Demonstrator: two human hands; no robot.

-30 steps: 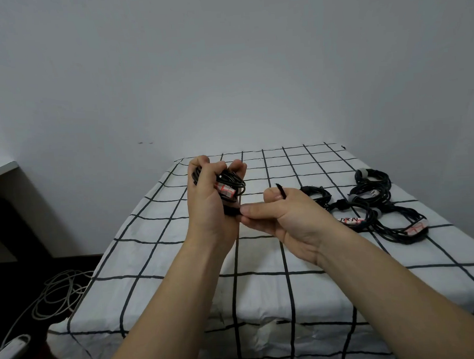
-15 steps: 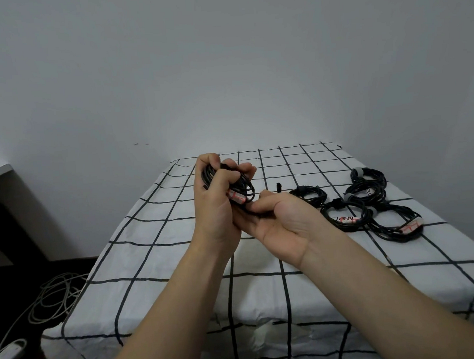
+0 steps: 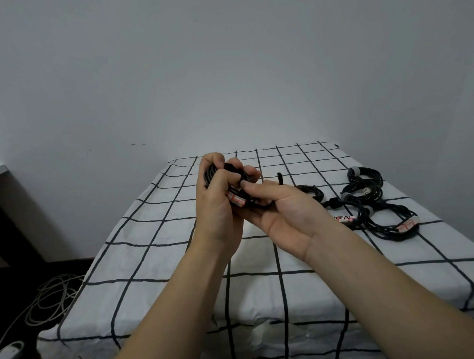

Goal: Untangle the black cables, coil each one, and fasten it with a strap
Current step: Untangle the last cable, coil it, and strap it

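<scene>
One view only: head cam, wide-angle, nothing to cross-check against. It sits above and behind the forearms, facing forward and a bit down along the counter [image 3: 152, 266] to the grey wall [image 3: 224, 70]. Left hand [image 3: 218, 210], right hand [image 3: 290, 217] and the cable coil [image 3: 209, 175] they grip land mid-frame, close to the lens. Wall fills the upper half; floor [image 3: 16, 295] shows at the left edge.
</scene>
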